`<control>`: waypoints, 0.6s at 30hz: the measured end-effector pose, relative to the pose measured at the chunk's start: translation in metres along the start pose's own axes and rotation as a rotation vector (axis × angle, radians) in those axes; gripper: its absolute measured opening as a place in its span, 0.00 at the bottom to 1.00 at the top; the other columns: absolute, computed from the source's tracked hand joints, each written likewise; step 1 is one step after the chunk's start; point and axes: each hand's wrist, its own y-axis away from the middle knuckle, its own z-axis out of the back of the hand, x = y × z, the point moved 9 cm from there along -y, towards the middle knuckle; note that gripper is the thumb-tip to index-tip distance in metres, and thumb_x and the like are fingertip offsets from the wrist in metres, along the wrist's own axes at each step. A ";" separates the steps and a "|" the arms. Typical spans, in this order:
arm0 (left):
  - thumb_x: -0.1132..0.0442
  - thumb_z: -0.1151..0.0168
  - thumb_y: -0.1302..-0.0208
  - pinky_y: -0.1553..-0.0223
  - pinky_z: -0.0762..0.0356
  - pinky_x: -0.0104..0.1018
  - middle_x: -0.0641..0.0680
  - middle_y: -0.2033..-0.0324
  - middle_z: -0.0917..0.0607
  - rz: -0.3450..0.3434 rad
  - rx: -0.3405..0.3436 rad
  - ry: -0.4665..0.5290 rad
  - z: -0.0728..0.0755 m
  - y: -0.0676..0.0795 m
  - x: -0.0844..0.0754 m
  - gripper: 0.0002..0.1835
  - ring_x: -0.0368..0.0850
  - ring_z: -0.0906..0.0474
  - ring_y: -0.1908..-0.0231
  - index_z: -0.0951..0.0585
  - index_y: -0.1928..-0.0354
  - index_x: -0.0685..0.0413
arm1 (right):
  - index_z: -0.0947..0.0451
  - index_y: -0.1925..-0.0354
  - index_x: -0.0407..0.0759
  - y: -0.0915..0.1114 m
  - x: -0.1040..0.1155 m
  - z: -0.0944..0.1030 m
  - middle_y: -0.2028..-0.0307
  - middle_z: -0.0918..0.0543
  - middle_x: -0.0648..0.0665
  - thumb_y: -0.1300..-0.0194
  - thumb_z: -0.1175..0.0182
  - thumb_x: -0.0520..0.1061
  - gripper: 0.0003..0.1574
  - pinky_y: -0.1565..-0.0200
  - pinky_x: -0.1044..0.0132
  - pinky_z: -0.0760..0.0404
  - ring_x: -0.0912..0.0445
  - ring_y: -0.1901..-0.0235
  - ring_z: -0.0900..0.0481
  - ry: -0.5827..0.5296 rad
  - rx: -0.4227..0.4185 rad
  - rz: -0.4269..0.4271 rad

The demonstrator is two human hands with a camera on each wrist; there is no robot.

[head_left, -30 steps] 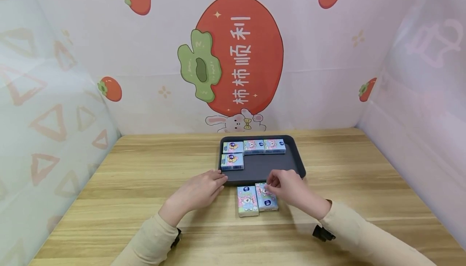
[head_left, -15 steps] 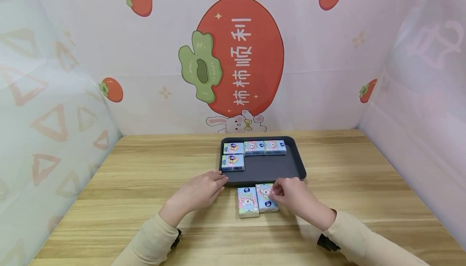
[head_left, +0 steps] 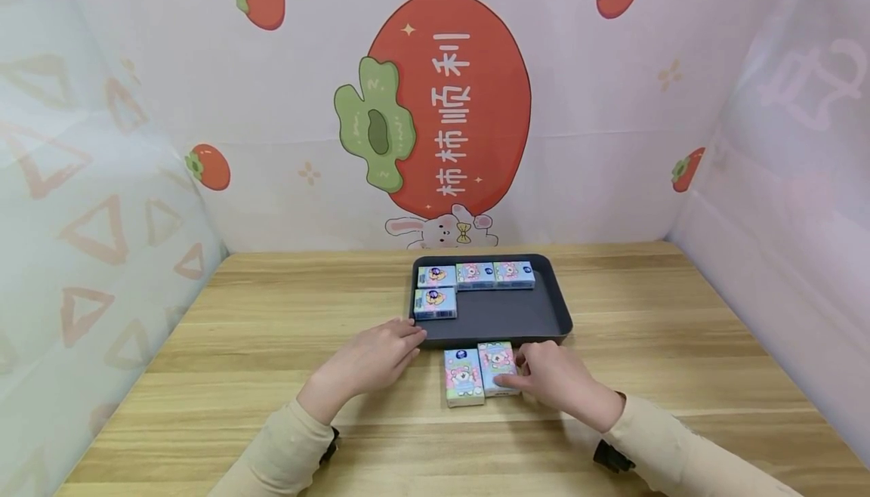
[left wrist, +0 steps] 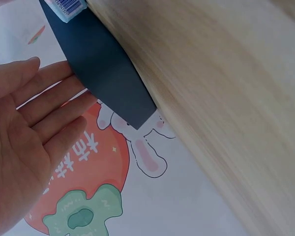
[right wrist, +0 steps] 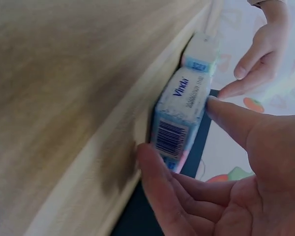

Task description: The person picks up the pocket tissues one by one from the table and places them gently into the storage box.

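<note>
Two small pocket tissue packs, blue and pink with a cartoon bear, lie side by side before a dark grey tray (head_left: 503, 319). My right hand (head_left: 556, 376) is at the right-hand tissue pack (head_left: 498, 361), thumb on its top, other fingers along its right side. In the right wrist view, thumb and index finger bracket this pack, which shows a barcode and "Vinda" print. The left-hand tissue pack (head_left: 464, 378) lies right beside it, untouched. My left hand (head_left: 372, 353) rests with extended fingers at the tray's near left corner; the left wrist view shows its palm (left wrist: 19, 142).
Inside the tray, three tissue packs (head_left: 474, 274) form a row along the back; another tissue pack (head_left: 435, 302) lies in front of the leftmost. The wooden table (head_left: 285, 308) meets a printed cloth backdrop (head_left: 272, 89) behind and at both sides.
My right hand has shifted slightly right and toward me, and its thumb and fingers have spread apart around the right-hand tissue pack. My left hand stays at the tray corner.
</note>
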 end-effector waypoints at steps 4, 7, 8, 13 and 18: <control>0.58 0.46 0.31 0.39 0.26 0.45 0.56 0.45 0.19 0.006 0.003 0.003 -0.001 0.000 0.000 0.18 0.52 0.24 0.42 0.21 0.44 0.59 | 0.19 0.67 0.44 -0.002 -0.003 -0.004 0.80 0.23 0.55 0.50 0.31 0.64 0.26 0.78 0.69 0.30 0.62 0.81 0.30 -0.026 0.017 -0.013; 0.58 0.47 0.31 0.39 0.26 0.44 0.56 0.45 0.19 0.013 0.009 0.001 -0.002 -0.001 0.001 0.18 0.52 0.25 0.42 0.21 0.44 0.58 | 0.19 0.66 0.43 -0.004 -0.006 -0.007 0.82 0.25 0.54 0.49 0.31 0.63 0.26 0.79 0.70 0.32 0.61 0.82 0.31 -0.079 0.041 -0.016; 0.58 0.47 0.31 0.39 0.26 0.44 0.56 0.45 0.19 0.015 0.011 0.000 -0.002 -0.001 0.001 0.18 0.52 0.25 0.42 0.21 0.44 0.58 | 0.20 0.66 0.42 -0.005 -0.006 -0.009 0.83 0.25 0.54 0.49 0.31 0.62 0.25 0.79 0.70 0.33 0.61 0.82 0.30 -0.103 0.051 -0.015; 0.58 0.47 0.31 0.39 0.26 0.44 0.56 0.45 0.19 0.018 0.018 -0.003 -0.004 -0.001 0.002 0.18 0.52 0.25 0.42 0.21 0.44 0.58 | 0.20 0.65 0.41 -0.009 -0.013 -0.017 0.85 0.23 0.52 0.49 0.30 0.59 0.24 0.80 0.70 0.31 0.60 0.83 0.29 -0.225 0.117 -0.040; 0.58 0.46 0.31 0.40 0.25 0.44 0.56 0.46 0.19 0.012 0.005 0.003 -0.002 -0.001 0.001 0.18 0.52 0.24 0.43 0.21 0.45 0.58 | 0.21 0.64 0.40 -0.011 -0.020 -0.024 0.84 0.20 0.49 0.48 0.30 0.56 0.23 0.79 0.69 0.27 0.58 0.83 0.23 -0.342 0.184 -0.090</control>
